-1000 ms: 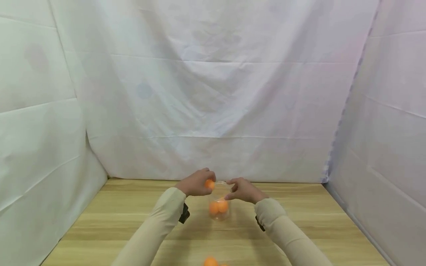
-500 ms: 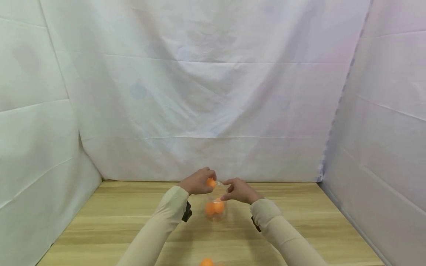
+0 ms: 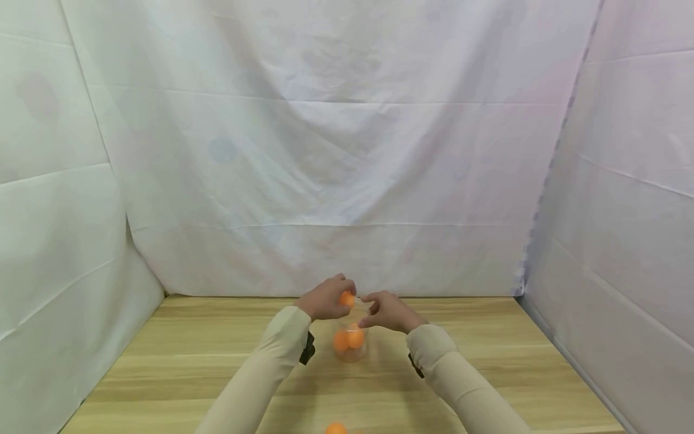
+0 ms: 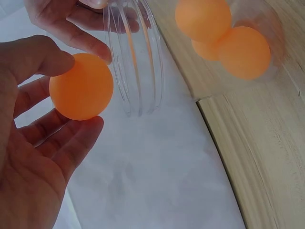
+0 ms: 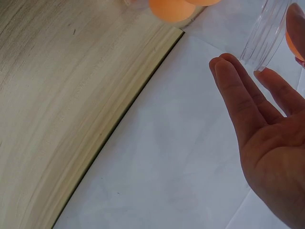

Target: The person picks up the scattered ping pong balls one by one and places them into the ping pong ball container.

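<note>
Wooden table [image 3: 190,361]: smooth matte orange ball [image 4: 81,86], clear ribbed jar [image 4: 136,52].

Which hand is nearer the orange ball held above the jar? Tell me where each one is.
Left. The left hand pinches the orange ball in its fingertips beside the clear jar mouth. The right hand is across the rim, fingers at the jar, not touching the ball.

Jar [image 3: 351,340] on the tabletop [image 3: 190,361] ahead of me, balls [image 3: 348,339] inside it, my left hand [image 3: 325,299] left of its mouth, my right hand [image 3: 389,311] right, a loose ball [image 3: 335,428] nearer me.
</note>
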`<state>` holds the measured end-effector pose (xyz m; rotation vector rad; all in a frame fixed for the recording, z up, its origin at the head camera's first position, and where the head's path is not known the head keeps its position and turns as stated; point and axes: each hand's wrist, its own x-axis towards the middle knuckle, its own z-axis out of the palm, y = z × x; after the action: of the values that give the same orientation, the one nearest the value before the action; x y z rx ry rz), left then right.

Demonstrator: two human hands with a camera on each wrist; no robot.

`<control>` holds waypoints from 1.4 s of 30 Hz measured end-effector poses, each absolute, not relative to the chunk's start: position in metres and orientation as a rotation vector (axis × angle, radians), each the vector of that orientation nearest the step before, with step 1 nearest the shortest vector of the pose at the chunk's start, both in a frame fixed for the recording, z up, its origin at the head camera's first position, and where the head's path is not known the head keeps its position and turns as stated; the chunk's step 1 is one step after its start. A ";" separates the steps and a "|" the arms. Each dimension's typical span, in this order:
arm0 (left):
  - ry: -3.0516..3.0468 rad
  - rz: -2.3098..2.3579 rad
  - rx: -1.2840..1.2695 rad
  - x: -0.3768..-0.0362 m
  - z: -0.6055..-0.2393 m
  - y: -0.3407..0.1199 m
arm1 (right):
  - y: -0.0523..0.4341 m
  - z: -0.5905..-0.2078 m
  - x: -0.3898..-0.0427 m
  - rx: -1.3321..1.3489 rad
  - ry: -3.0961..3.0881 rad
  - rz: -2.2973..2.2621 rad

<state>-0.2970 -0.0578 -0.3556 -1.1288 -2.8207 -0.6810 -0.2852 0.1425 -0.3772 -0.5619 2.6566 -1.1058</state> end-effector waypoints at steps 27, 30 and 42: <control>-2.878 -0.686 -1.091 -0.295 -0.352 -0.055 | 0.144 -0.377 -0.288 -0.539 2.688 -1.060; -2.876 -0.686 -1.088 -0.295 -0.352 -0.055 | 0.145 -0.376 -0.289 -0.545 2.693 -1.054; -2.892 -0.729 -1.082 -0.294 -0.353 -0.055 | 0.146 -0.378 -0.288 -0.551 2.690 -1.065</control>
<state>-0.2937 -0.0553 -0.3534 -1.0818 -2.8921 -0.7291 -0.2879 0.1464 -0.3784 -0.5512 2.6897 -1.0648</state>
